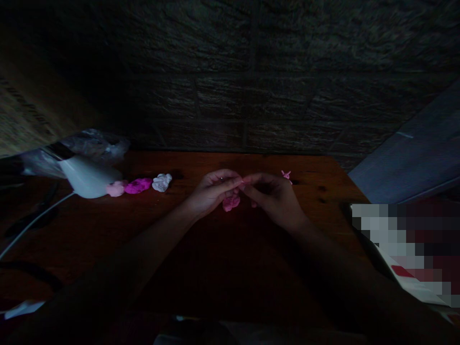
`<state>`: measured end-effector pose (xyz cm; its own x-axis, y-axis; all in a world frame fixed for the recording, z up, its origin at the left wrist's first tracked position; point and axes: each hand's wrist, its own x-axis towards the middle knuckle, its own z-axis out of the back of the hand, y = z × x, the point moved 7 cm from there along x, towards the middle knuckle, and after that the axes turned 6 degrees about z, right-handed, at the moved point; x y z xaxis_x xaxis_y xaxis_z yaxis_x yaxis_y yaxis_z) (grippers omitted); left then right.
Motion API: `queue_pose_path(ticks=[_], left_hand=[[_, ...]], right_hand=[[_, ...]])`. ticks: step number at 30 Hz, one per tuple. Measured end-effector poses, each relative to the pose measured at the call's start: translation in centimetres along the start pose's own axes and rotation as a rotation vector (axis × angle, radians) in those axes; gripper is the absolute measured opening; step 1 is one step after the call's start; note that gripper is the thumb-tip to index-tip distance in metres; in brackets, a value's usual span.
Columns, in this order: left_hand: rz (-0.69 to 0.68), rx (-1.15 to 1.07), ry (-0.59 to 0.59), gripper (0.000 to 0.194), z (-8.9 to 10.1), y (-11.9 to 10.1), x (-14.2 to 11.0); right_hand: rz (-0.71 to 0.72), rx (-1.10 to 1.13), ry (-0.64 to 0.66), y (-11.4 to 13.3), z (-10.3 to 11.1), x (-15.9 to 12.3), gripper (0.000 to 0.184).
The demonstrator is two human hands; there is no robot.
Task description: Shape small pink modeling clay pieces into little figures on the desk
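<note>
My left hand (212, 191) and my right hand (273, 196) meet over the middle of a dark wooden table (201, 249), fingertips pinched together on a tiny piece of pink clay (243, 181). A larger pink clay lump (231, 202) hangs or lies just below the left fingers. A small pink clay figure (286, 175) stands on the table behind my right hand. To the left lie three clay lumps in a row: pale pink (115, 188), magenta (138, 185) and white (162, 182).
A white lamp head (88, 178) with a cable lies at the left, with a crumpled plastic bag (89, 143) behind it. A dark stone-pattern wall (251, 86) closes the back. Papers (406, 278) lie at the right edge. The light is very dim.
</note>
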<state>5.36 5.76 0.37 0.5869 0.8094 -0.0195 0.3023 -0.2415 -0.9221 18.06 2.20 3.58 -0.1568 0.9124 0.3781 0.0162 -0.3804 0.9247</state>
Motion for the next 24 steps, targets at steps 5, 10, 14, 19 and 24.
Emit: queue_pose_path(ticks=[5, 10, 14, 19, 24], left_hand=[[0.014, -0.005, -0.053, 0.029, 0.35, 0.12, -0.04], [0.0, -0.023, -0.094, 0.028, 0.87, 0.01, -0.05], [0.031, -0.014, -0.073, 0.028, 0.58, 0.31, -0.06], [0.03, 0.04, -0.095, 0.031, 0.41, 0.45, -0.14], [-0.023, 0.082, -0.143, 0.033, 0.63, 0.28, -0.23]], right_hand=[[-0.022, -0.029, -0.055, -0.16, 0.24, -0.13, 0.032], [-0.049, -0.092, -0.111, 0.11, 0.37, -0.34, 0.032], [-0.056, -0.114, -0.146, 0.49, 0.65, -0.5, 0.031], [-0.037, -0.138, -0.144, 0.45, 0.91, -0.4, 0.03], [0.02, -0.142, -0.148, 0.51, 0.95, -0.36, 0.027]])
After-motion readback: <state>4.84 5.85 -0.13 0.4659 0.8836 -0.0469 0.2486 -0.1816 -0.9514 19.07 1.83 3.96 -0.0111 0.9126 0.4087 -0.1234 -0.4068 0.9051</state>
